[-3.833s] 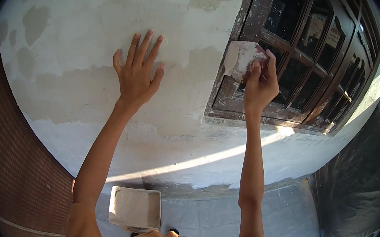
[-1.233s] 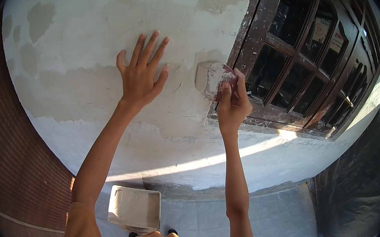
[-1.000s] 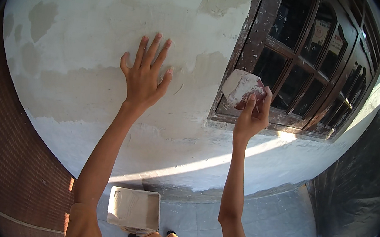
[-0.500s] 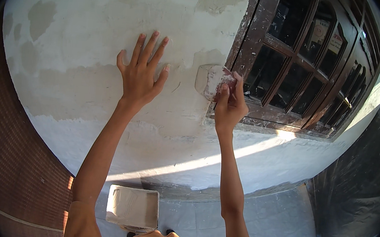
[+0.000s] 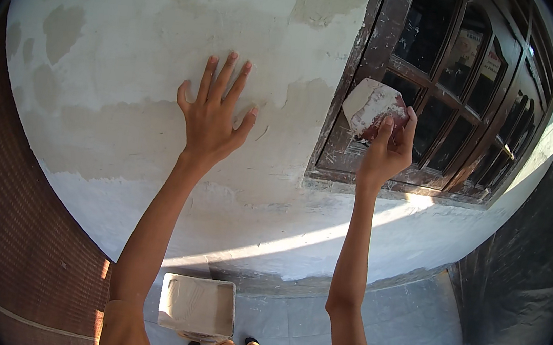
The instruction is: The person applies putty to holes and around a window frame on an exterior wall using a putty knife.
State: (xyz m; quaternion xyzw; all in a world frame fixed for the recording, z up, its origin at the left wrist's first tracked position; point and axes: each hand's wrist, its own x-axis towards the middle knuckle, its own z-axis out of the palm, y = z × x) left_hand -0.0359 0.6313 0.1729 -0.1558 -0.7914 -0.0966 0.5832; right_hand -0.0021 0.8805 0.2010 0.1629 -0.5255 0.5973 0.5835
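My left hand [image 5: 213, 114] lies against the pale wall [image 5: 134, 40] with its fingers spread, holding nothing. In my right hand [image 5: 388, 151] is a flat maroon putty scraper [image 5: 373, 110], pinched between thumb and fingers. Whitish putty coats much of its face. The scraper is in front of the lower left part of the brown window frame [image 5: 328, 152], and I cannot tell whether it touches the wood. Greyish-beige patches of putty cover parts of the wall around my left hand.
Below, near my feet, a rectangular tub [image 5: 231, 312] holds beige putty. Brown-framed window panes [image 5: 432, 125] fill the upper right. A woven brown screen [image 5: 33, 213] hangs at the left, a dark sheet [image 5: 518, 268] at the right. Grey tiles [image 5: 382, 321] cover the floor.
My right hand has moved right with the scraper, off the wall beside the window and over the frame. My left hand stays spread on the wall; the view has shifted slightly.
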